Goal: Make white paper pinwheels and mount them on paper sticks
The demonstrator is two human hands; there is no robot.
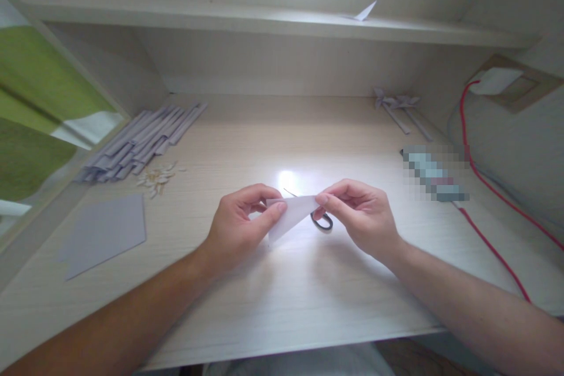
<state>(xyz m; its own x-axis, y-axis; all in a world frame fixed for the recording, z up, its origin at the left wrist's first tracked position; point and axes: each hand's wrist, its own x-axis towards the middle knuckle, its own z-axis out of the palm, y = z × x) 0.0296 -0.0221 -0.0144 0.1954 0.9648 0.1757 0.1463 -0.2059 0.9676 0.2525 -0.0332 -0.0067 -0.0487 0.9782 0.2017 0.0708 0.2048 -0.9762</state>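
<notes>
A small folded piece of white paper is held above the middle of the pale wooden desk. My left hand pinches its left end between thumb and fingers. My right hand pinches its right end. Under the paper, a pair of scissors lies on the desk, only one dark handle loop and a thin blade tip showing.
A pile of rolled grey paper sticks lies at the back left, with small paper scraps beside it and a grey sheet nearer me. Folded paper pieces sit at the back right. A red cable runs along the right side.
</notes>
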